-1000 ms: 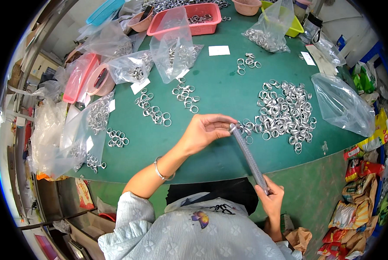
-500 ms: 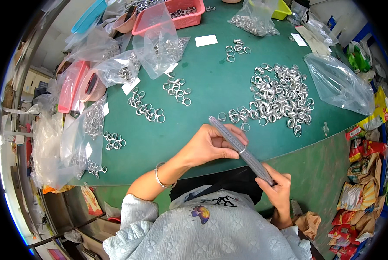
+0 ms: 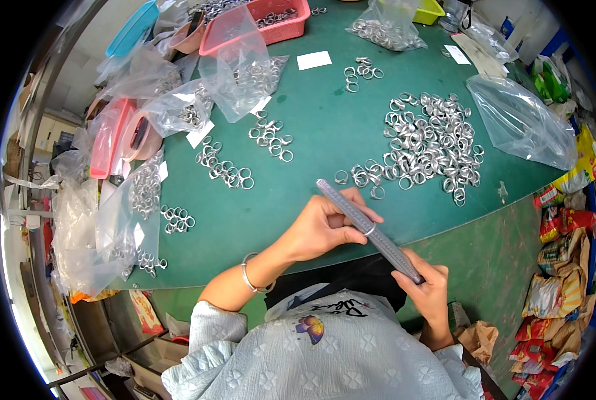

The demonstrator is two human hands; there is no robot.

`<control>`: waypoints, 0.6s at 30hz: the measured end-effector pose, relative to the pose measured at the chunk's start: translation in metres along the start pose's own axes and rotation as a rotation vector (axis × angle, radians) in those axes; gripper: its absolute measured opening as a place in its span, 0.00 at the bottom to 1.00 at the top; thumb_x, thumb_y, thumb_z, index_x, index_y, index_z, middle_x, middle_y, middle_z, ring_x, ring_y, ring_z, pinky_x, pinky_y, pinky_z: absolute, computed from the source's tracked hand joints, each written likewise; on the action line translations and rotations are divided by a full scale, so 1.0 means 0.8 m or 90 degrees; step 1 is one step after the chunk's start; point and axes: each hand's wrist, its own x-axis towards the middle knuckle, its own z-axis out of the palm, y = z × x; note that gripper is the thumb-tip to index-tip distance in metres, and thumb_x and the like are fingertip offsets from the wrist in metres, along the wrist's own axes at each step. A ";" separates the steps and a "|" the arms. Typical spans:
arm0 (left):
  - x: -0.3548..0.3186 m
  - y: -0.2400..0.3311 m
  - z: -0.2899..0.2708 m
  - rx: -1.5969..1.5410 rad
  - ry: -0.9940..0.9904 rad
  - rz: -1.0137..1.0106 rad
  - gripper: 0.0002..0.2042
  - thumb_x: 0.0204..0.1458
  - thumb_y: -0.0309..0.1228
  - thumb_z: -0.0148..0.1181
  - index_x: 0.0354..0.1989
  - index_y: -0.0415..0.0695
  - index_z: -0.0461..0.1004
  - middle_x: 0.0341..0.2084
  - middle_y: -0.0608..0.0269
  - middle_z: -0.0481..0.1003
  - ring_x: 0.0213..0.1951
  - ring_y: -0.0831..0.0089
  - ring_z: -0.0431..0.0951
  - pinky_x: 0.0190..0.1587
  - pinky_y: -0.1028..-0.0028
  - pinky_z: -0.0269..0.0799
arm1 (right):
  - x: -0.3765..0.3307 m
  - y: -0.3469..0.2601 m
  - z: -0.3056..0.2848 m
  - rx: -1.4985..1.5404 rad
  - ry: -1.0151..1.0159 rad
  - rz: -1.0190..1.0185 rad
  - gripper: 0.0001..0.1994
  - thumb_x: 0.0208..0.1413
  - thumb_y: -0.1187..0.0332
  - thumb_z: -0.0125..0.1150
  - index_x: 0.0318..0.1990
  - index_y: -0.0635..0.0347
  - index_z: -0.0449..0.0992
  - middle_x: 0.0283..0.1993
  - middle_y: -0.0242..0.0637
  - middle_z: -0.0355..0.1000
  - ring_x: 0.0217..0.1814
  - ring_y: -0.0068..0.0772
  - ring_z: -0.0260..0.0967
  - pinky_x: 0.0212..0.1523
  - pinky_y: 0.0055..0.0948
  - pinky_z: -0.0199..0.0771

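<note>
Many silver rings (image 3: 438, 150) on green table (image 3: 311, 160), packets (image 3: 544, 297) stacked rightward, left fingers (image 3: 351, 235) and right fingers (image 3: 408, 283) clasping grey rod (image 3: 391, 251)

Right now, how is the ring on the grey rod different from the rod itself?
The ring is a small, bright silver band; the grey rod is long and darker. The ring encircles the rod; the right hand grips the rod's lower end. Both are at the left hand.
</note>
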 end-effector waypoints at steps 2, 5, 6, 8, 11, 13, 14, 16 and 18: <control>0.000 -0.001 0.000 0.001 -0.003 0.003 0.15 0.35 0.21 0.67 0.35 0.35 0.76 0.28 0.68 0.65 0.32 0.78 0.67 0.36 0.79 0.65 | 0.000 0.002 0.000 0.002 0.007 -0.007 0.17 0.40 0.79 0.64 0.42 0.69 0.73 0.25 0.40 0.71 0.21 0.17 0.61 0.24 0.18 0.65; 0.001 -0.001 0.000 0.003 -0.011 0.002 0.15 0.34 0.22 0.68 0.35 0.36 0.76 0.28 0.68 0.65 0.32 0.78 0.67 0.35 0.79 0.65 | 0.000 0.004 0.001 0.002 0.005 -0.001 0.17 0.40 0.79 0.64 0.42 0.69 0.72 0.24 0.40 0.71 0.21 0.17 0.62 0.24 0.18 0.65; 0.001 -0.001 0.000 0.003 -0.011 0.003 0.15 0.34 0.22 0.68 0.35 0.36 0.76 0.28 0.68 0.65 0.32 0.78 0.67 0.35 0.79 0.65 | -0.001 0.005 0.001 0.001 0.002 0.002 0.17 0.40 0.79 0.64 0.42 0.69 0.73 0.25 0.40 0.71 0.21 0.17 0.62 0.24 0.18 0.65; 0.001 -0.001 -0.001 0.003 -0.012 0.005 0.15 0.34 0.23 0.68 0.35 0.36 0.77 0.28 0.67 0.66 0.32 0.78 0.67 0.35 0.78 0.65 | -0.001 0.006 0.001 0.001 -0.001 0.006 0.17 0.40 0.79 0.64 0.42 0.69 0.73 0.25 0.41 0.71 0.22 0.17 0.63 0.24 0.18 0.65; 0.001 -0.002 -0.002 0.006 -0.013 0.006 0.15 0.34 0.24 0.69 0.34 0.36 0.77 0.28 0.67 0.66 0.32 0.77 0.67 0.35 0.78 0.65 | 0.000 0.006 0.001 0.001 0.005 -0.009 0.17 0.40 0.79 0.65 0.42 0.69 0.73 0.26 0.41 0.72 0.22 0.18 0.66 0.25 0.18 0.66; 0.000 -0.001 -0.001 0.016 -0.013 0.006 0.15 0.34 0.24 0.69 0.34 0.36 0.77 0.28 0.66 0.66 0.32 0.77 0.68 0.35 0.78 0.65 | 0.001 0.007 0.001 0.003 0.005 -0.013 0.17 0.40 0.79 0.65 0.42 0.69 0.73 0.26 0.42 0.73 0.23 0.19 0.67 0.25 0.19 0.67; 0.000 -0.001 -0.001 0.011 -0.013 0.002 0.15 0.34 0.24 0.69 0.34 0.36 0.77 0.28 0.66 0.66 0.32 0.77 0.68 0.35 0.78 0.65 | 0.001 0.007 0.001 0.004 0.005 -0.015 0.17 0.39 0.79 0.65 0.42 0.69 0.73 0.26 0.42 0.73 0.23 0.19 0.68 0.25 0.19 0.67; -0.001 -0.001 0.000 0.000 -0.014 -0.006 0.15 0.35 0.24 0.69 0.34 0.36 0.76 0.29 0.66 0.66 0.32 0.77 0.68 0.36 0.78 0.65 | 0.001 0.007 0.000 -0.004 0.001 -0.017 0.18 0.39 0.79 0.65 0.42 0.68 0.73 0.26 0.42 0.73 0.23 0.20 0.68 0.25 0.19 0.67; -0.004 -0.003 0.001 0.006 -0.004 0.005 0.15 0.35 0.24 0.68 0.35 0.35 0.76 0.29 0.66 0.66 0.33 0.77 0.68 0.36 0.78 0.66 | 0.001 0.007 0.000 -0.010 -0.001 -0.023 0.18 0.39 0.79 0.65 0.42 0.68 0.73 0.26 0.42 0.73 0.23 0.21 0.69 0.25 0.19 0.67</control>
